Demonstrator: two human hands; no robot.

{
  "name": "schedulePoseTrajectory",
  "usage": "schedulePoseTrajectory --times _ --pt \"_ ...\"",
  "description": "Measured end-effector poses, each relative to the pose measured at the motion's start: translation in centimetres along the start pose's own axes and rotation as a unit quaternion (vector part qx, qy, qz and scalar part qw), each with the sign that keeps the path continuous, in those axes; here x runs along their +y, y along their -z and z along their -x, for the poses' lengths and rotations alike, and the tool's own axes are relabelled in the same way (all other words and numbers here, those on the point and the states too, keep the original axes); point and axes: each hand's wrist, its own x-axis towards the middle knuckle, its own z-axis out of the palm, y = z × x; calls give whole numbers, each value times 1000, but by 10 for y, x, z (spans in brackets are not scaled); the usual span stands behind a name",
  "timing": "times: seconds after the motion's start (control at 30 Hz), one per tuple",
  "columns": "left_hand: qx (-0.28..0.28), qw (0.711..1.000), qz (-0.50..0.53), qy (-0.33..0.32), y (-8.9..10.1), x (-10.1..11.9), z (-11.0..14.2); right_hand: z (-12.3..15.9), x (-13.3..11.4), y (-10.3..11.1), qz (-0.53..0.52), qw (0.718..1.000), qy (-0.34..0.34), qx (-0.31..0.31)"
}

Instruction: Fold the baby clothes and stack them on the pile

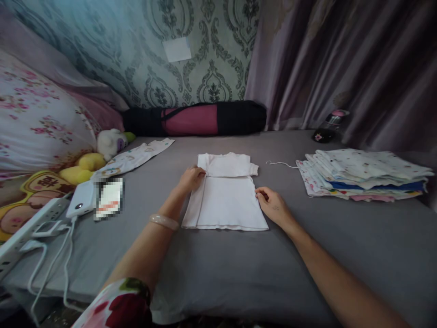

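Observation:
A small white shirt (pixel 228 200) lies flat in front of me on the grey sheet. Its left side is turned inward in a long narrow strip, and its upper part forms a separate layer with a short sleeve sticking out on the right. My left hand (pixel 192 179), with a pale bangle on the wrist, has its fingers closed at the shirt's left edge, just below that upper layer. At the right edge, lower down, my right hand (pixel 273 206) pinches the cloth between thumb and fingers.
To the right is a stack of folded clothes (pixel 368 173), with a white string beside it. A printed white cloth (pixel 136 157), plush toys (pixel 82 166), a white power bank (pixel 81 199) and a power strip (pixel 37 223) with cables are left. Behind lies a long black-and-pink bag (pixel 191 119); a dark bottle (pixel 329 127) stands back right.

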Motion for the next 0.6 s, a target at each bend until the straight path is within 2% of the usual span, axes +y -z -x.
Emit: schedulePoseTrajectory --times 0.1,0.2,0.43,0.6 --pt "42 998 -28 -35 -8 -1 -5 0 0 0 10 1000 8 1" --pt "54 997 -27 -54 -14 -2 -8 0 1 0 14 1000 10 -1" --pt "46 996 34 -69 -24 -8 -8 -1 -2 0 31 1000 -5 -1" --pt "24 999 0 -49 -32 -10 -6 -1 -2 0 35 999 -7 1"
